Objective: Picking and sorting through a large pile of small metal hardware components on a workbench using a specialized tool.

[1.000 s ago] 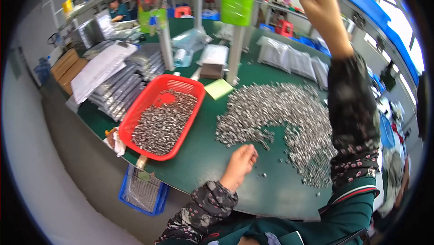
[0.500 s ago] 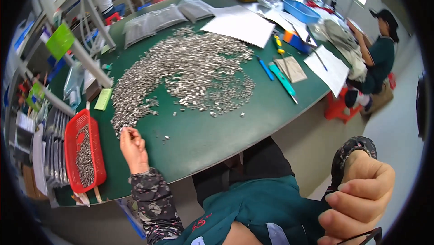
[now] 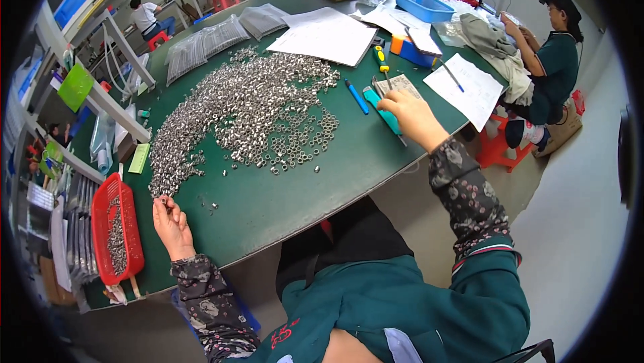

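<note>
Metal rings (image 3: 251,105), small and silvery, lie in a broad, curving heap on the green surface (image 3: 288,199), packed at the left and thinning to single pieces at the right, with a few strays near the front edge. More small metal pieces fill much of a long red basket (image 3: 133,232) at the surface's left end; its perforated walls rise above them. Farther back, a lime-green holder (image 3: 75,87) is fixed to a post, with slim items poking out of its top. A shallow blue tray (image 3: 424,9) stands near the far right side; its contents cannot be made out.

The left hand (image 3: 173,229) is at the near-left tip of the heap, palm turned up, thumb and forefinger pinched together on one ring (image 3: 164,201), the other fingers curled loosely. The right hand (image 3: 410,116) reaches forward and inward, palm down and wrist bent, its fingertips over a teal knife (image 3: 389,120) and close to the shaft of a yellow-and-black screwdriver (image 3: 381,59). Its fingers are bunched, but whether they grip either tool I cannot tell. A blue pen (image 3: 357,98) lies just beside the knife.
</note>
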Available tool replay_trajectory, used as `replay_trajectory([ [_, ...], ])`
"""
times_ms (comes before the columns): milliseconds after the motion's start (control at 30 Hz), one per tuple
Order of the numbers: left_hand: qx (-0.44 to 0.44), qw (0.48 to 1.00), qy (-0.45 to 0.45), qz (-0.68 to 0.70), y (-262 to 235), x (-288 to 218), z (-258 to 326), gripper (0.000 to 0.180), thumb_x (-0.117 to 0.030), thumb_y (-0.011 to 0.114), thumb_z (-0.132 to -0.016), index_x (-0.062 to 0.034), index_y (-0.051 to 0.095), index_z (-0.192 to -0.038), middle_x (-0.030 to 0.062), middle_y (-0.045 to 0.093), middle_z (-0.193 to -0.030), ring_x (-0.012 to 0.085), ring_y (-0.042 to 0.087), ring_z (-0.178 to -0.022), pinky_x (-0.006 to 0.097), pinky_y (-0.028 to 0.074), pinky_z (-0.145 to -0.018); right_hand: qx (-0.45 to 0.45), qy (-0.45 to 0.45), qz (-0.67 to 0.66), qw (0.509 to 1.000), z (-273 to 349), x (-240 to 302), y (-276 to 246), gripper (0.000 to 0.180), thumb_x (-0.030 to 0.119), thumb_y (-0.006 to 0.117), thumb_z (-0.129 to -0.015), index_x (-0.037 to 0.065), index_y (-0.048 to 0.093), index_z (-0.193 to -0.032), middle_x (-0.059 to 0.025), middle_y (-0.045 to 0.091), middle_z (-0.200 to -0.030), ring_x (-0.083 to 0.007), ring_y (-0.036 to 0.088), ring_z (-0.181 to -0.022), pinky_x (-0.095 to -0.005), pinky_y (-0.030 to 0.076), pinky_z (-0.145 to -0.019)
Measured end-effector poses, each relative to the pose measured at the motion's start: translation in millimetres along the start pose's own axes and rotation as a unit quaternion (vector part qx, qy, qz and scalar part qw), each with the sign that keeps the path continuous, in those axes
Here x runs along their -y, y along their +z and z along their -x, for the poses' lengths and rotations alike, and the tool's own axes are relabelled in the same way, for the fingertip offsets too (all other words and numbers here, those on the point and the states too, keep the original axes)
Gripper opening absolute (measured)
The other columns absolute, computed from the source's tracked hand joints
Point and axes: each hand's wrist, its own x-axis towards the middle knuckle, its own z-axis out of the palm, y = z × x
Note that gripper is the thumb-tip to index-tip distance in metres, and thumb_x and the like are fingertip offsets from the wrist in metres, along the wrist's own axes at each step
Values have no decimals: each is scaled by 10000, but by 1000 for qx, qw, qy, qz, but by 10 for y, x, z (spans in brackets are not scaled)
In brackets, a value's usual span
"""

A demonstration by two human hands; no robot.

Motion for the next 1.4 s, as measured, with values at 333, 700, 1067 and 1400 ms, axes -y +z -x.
replay_trajectory([
  [333,77,986,-105,99,447,-29,410,144,-166,456,-930,-37,504,-973,31,463,-810,44,344,-517,149,254,-352,92,-247,106,959,12,-148,54,297,107,531,-725,99,538,-1022,-55,479,-998,-185,528,-860,-300,484,-661],
  [700,145,961,-210,109,967,194,271,122,-133,465,-921,-60,522,-999,51,482,-859,59,365,-565,149,258,-397,-99,-49,-243,964,-412,783,-14,295,9,577,-720,9,506,-1006,-170,570,-906,-358,551,-855,-416,444,-739],
  [1067,121,954,-241,133,977,571,15,95,-102,509,-896,-74,550,-977,41,566,-849,39,360,-528,148,262,-386,12,-113,-313,943,-1029,1551,415,265,225,549,-829,85,496,-1047,-112,520,-784,-297,542,-753,-399,441,-646],
  [1400,107,964,-237,52,983,566,0,114,-110,533,-889,-47,556,-980,7,534,-786,12,363,-514,137,274,-393,54,-105,-312,943,-873,1483,556,237,233,578,-812,103,534,-1005,-88,506,-726,-277,542,-700,-396,440,-570],
])
